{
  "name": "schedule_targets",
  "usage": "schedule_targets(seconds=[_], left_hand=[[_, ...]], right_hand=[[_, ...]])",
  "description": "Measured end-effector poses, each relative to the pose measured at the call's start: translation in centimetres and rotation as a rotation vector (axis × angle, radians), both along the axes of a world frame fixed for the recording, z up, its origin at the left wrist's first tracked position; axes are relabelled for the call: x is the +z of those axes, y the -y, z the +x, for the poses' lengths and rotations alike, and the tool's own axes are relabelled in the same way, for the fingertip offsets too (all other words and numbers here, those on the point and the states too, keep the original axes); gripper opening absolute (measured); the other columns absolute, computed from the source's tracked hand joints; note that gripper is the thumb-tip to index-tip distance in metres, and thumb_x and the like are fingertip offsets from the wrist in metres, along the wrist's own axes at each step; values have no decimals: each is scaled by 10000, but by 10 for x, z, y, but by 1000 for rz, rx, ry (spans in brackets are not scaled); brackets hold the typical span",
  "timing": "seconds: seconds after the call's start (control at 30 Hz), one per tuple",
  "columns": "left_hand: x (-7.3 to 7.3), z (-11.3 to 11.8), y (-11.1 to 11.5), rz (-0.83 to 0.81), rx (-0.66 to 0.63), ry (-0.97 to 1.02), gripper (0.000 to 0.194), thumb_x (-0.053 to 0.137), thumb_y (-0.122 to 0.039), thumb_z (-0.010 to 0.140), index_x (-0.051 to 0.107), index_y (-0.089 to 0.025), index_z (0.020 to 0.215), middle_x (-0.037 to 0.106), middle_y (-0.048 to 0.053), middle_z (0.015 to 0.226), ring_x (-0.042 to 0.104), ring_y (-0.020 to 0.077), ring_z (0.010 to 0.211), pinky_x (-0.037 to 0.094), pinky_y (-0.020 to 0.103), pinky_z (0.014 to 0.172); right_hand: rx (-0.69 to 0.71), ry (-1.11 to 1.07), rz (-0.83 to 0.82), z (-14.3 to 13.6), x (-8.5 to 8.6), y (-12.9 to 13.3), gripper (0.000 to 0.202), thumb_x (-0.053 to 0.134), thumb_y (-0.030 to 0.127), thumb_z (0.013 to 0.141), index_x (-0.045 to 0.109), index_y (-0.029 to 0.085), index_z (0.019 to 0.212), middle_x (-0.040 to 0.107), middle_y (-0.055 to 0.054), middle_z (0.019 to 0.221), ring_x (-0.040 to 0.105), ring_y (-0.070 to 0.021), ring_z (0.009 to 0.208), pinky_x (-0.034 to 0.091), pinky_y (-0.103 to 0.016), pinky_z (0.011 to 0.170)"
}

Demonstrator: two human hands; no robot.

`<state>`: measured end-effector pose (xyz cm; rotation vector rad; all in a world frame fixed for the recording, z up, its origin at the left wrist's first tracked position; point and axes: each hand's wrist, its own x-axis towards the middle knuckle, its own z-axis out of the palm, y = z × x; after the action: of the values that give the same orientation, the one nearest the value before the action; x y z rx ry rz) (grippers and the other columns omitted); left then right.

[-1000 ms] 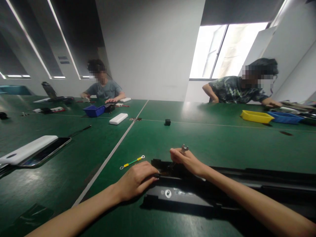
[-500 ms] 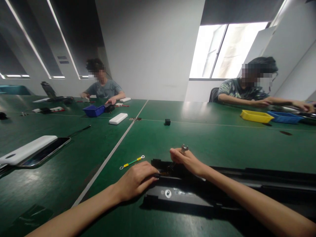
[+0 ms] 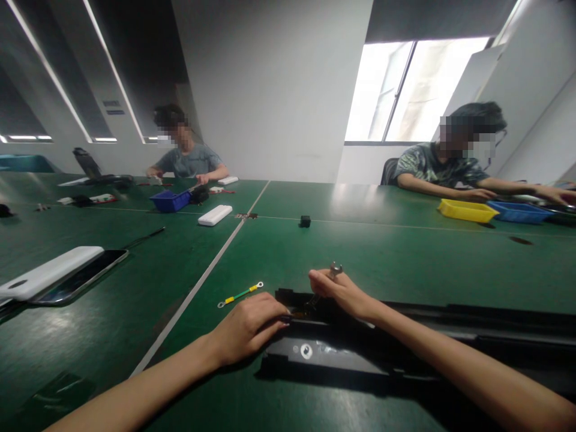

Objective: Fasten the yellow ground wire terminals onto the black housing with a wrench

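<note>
My right hand [image 3: 338, 289] is closed around a metal wrench, whose open-ended jaw [image 3: 335, 269] sticks up above my fingers. Its lower end reaches down into a long black channel-shaped part [image 3: 360, 357] lying on the table. At the left end of that part, my left hand [image 3: 252, 324] is closed with fingertips and thumb on its edge. What lies between those fingertips is hidden. Just beyond my left hand is a short green-and-yellow ground wire [image 3: 240, 294] with a ring terminal at each end.
On the green table [image 3: 382, 258], a small black block [image 3: 305, 221] stands ahead. To the left are a phone [image 3: 85, 277] and white power banks [image 3: 215, 215]. Two people sit opposite, near a dark blue bin [image 3: 170, 201], a yellow bin [image 3: 468, 211] and a blue bin [image 3: 519, 213].
Both my hands keep nearly the same place and hold. Across the table, the hands of the two people have shifted slightly.
</note>
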<state>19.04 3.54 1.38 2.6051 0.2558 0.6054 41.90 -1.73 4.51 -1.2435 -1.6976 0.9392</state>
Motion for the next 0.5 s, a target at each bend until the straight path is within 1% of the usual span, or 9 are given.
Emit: schedule_targets(seconds=[0.37,0.5], left_hand=[[1,0,0,-2,-2,-10,195,443,-195,943,566,-159,1091,628,68,965,548,189,912,448,306,808],[1,0,0,-7,-1,-11,192,445,-193,942,567,-160,1086,628,67,965,548,186,912,445,300,810]], right_hand=[[18,-3,18,1,-1,-1,569,361,657,856,403,176,555,326,37,543,281,-88,506,250,-249,492],[-12,14,41,1,0,0,575,343,661,860,385,182,545,317,38,536,280,-91,505,246,-254,496]])
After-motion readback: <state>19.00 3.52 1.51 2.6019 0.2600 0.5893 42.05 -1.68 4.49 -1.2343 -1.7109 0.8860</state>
